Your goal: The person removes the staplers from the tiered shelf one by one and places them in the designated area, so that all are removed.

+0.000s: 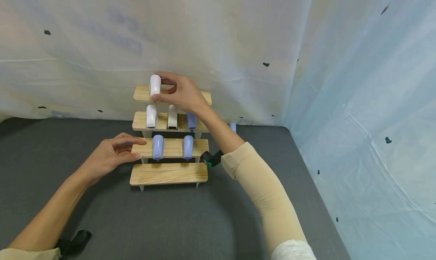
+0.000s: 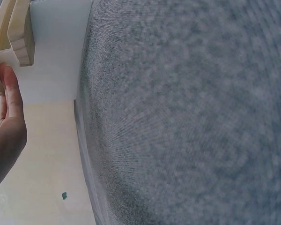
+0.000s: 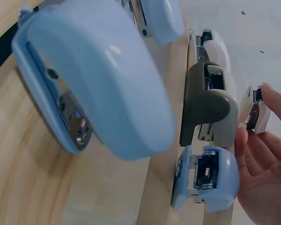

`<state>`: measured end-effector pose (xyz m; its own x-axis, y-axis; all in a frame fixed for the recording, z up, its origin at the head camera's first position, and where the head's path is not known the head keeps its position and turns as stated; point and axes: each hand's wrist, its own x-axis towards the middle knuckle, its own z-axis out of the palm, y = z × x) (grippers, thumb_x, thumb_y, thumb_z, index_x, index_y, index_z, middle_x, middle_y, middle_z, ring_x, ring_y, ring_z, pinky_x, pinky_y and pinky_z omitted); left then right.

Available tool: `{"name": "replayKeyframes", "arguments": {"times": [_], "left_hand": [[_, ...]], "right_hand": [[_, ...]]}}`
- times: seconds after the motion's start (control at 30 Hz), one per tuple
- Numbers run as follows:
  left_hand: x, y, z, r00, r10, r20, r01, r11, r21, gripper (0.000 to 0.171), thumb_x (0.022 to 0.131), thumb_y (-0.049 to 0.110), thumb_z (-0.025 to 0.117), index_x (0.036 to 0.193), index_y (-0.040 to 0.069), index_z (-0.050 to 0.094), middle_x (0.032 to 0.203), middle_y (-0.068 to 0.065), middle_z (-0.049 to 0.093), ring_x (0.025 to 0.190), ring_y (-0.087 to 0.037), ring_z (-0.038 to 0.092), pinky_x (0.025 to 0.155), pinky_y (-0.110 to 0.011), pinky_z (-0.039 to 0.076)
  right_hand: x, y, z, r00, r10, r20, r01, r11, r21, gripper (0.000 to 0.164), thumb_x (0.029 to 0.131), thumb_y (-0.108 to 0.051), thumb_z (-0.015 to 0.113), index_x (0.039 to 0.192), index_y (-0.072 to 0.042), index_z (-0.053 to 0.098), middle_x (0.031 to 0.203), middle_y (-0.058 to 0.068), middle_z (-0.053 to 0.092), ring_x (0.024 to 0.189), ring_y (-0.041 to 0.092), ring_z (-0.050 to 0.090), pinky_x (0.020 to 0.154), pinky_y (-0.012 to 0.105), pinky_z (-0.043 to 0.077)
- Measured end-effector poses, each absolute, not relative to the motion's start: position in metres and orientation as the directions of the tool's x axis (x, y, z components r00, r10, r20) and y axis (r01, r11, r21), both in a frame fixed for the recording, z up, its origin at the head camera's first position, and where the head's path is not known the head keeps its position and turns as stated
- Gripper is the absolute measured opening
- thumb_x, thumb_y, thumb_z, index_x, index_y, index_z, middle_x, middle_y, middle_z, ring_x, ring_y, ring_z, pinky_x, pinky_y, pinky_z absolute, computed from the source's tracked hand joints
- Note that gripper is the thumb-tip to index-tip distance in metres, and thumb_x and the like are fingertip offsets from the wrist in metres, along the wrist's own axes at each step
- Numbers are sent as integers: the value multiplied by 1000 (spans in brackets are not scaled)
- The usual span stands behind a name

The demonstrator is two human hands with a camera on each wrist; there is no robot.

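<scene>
White stapler [image 1: 155,84] is pinched by right hand [image 1: 184,92]; left hand [image 1: 109,152] grips shelf [image 1: 173,148].

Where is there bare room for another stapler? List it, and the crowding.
Free: the bottom shelf, end to end; the dark tabletop in front of it; the gap between the two blue staplers on the shelf above. Crowded: the second shelf from the top, with three staplers.
</scene>
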<state>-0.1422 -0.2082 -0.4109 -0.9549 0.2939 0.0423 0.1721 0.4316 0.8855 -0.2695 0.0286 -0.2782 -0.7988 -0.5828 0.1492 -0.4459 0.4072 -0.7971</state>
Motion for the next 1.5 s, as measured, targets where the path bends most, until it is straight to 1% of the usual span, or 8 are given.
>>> {"name": "replayKeyframes", "arguments": {"times": [0.23,0.43,0.57,0.73,0.97,1.17,1.27,1.5], "left_hand": [[-142,-208,-410,-955,292,43,173,436,883,41,93,29,72,131,14,64,124,-2,51,112,-16,48,86,-11,40],[-142,-209,-411,-956,290,34,164,436,885,41,94,29,72,131,15,64,125,-2,50,112,-16,48,85,-12,41],[-142,-209,-411,-958,286,31,160,438,885,41,93,29,72,131,15,64,125,-1,50,113,-16,47,85,-12,41],[-142,-208,-410,-958,285,37,164,439,883,41,93,30,72,131,15,64,125,-2,51,114,-15,46,87,-11,39],[-144,-207,-410,-957,286,43,170,438,883,41,93,30,73,131,15,64,125,-1,51,115,-14,46,87,-10,39],[-145,-208,-411,-956,291,46,173,429,887,41,94,29,72,132,15,64,126,-1,50,115,-14,47,86,-11,41],[-145,-208,-412,-956,288,46,172,428,887,41,93,28,72,131,15,63,126,-1,50,115,-14,48,86,-10,41],[-145,-207,-412,-958,283,39,166,440,883,42,93,30,73,131,16,64,126,-1,50,115,-15,48,86,-10,41]], "right_hand": [[-264,33,-274,-793,-591,151,-419,347,-839,69,86,-21,81,147,-16,50,138,0,58,106,11,67,84,22,53],[-263,37,-277,-801,-573,174,-419,329,-846,67,86,-19,80,146,-13,50,139,-1,57,105,12,66,83,23,54],[-262,41,-279,-802,-568,185,-419,313,-853,66,87,-18,80,146,-14,51,139,-2,56,106,11,65,84,24,53],[-263,49,-282,-806,-555,207,-420,289,-860,64,87,-17,79,145,-15,52,133,1,59,106,14,65,86,25,53],[-263,59,-285,-786,-558,265,-454,232,-860,62,87,-15,78,144,-14,53,130,6,60,105,19,64,84,30,54],[-263,66,-287,-784,-550,289,-465,211,-860,63,87,-14,78,145,-14,52,128,6,59,102,20,64,90,28,52],[-264,69,-288,-782,-546,299,-467,196,-862,63,88,-14,77,145,-14,52,127,6,59,102,21,63,91,28,51],[-261,82,-290,-782,-531,325,-475,171,-863,61,88,-12,76,145,-11,52,128,9,58,103,22,63,84,34,55]]}}
